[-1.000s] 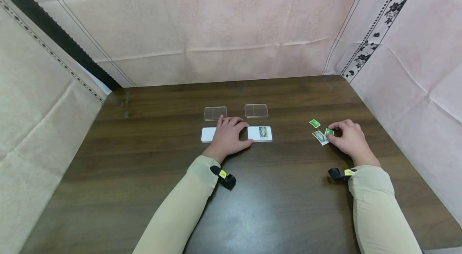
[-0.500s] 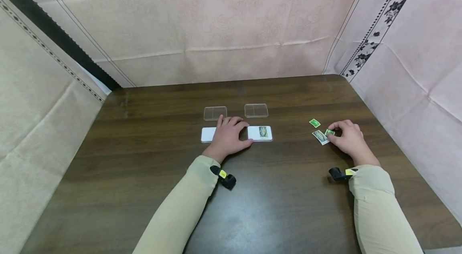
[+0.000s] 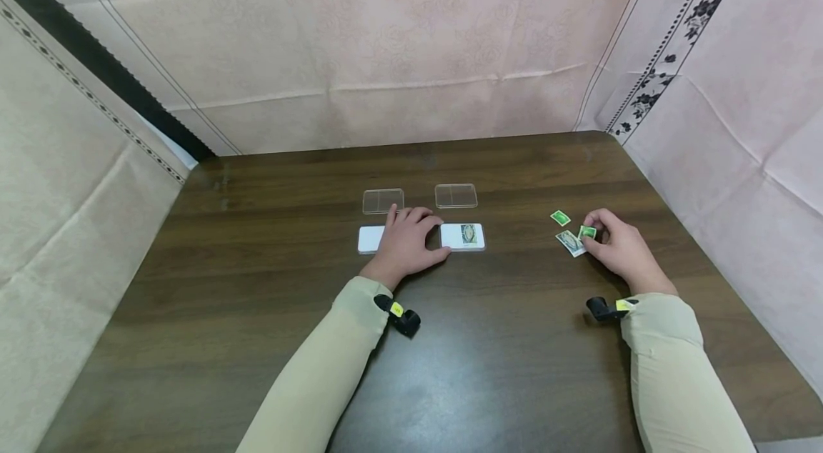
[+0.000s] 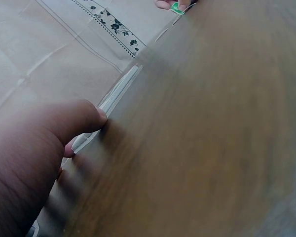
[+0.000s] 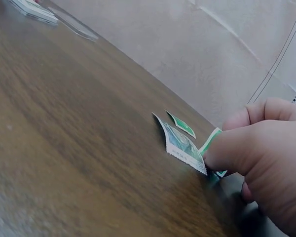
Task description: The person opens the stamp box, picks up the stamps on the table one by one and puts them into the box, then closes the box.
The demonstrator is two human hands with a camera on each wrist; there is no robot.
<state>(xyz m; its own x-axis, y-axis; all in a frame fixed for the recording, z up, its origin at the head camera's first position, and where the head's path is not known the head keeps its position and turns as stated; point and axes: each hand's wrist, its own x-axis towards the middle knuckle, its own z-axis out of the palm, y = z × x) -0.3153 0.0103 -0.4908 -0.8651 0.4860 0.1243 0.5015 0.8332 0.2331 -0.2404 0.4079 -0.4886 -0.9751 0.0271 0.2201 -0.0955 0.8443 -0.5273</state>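
Observation:
My left hand (image 3: 406, 244) holds the left end of a shallow case (image 3: 459, 237) between thumb and index finger. The case has a white filling, and a green-grey stamp (image 3: 469, 233) lies on top. Under and beside that same hand is a second white-filled case (image 3: 369, 240), partly covered. Over at the right, my right hand (image 3: 622, 244) pinches a small green stamp (image 3: 586, 231) by thumb and fingertips. A larger bluish stamp (image 5: 182, 147) with a perforated white edge lies beside the thumb. Another green stamp (image 5: 182, 125) is just behind it.
Two clear plastic lids, one at left (image 3: 383, 201) and one at right (image 3: 456, 196), lie behind the cases on the dark wooden table (image 3: 270, 253). Pale cloth (image 3: 411, 46) hangs around the back and sides of the table.
My right fingers have shifted and lifted slightly, leaving more of the pinched green stamp showing. My left hand and the cases stay where they were.

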